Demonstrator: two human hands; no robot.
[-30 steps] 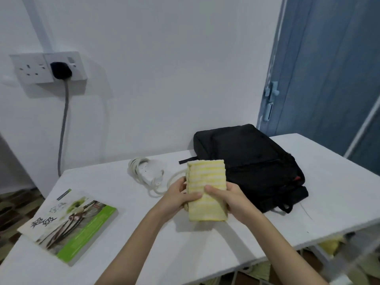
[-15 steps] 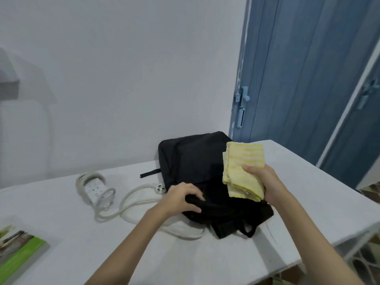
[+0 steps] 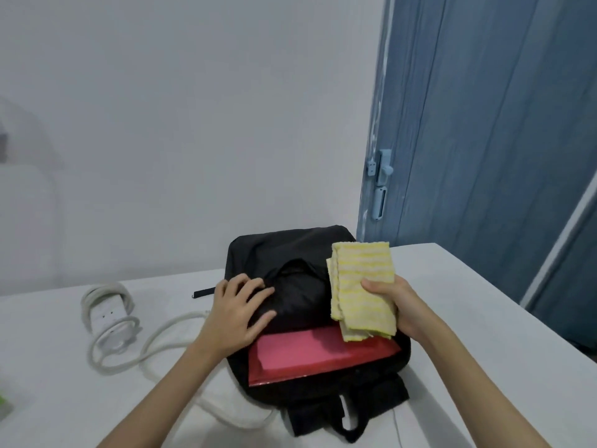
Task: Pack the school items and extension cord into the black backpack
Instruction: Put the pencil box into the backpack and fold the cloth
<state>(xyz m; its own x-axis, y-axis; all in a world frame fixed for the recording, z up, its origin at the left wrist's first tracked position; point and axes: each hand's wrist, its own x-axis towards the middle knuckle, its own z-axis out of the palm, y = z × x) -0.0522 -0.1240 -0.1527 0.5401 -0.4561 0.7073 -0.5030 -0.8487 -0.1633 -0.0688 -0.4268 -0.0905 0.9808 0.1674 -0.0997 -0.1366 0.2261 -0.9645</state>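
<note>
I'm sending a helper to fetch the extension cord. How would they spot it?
On the white table, look left of the black backpack. The extension cord lies there, a white socket block wrapped in loops of thick white cable; nothing else nearby is white and coiled.

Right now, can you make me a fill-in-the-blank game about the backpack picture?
1. The right hand holds a folded ____ cloth.
2. Inside the open black backpack lies a ____ folder.
3. The left hand holds the backpack's flap ____.
4. The white extension cord lies on the ____.

Missing words: yellow; red; open; table
</note>
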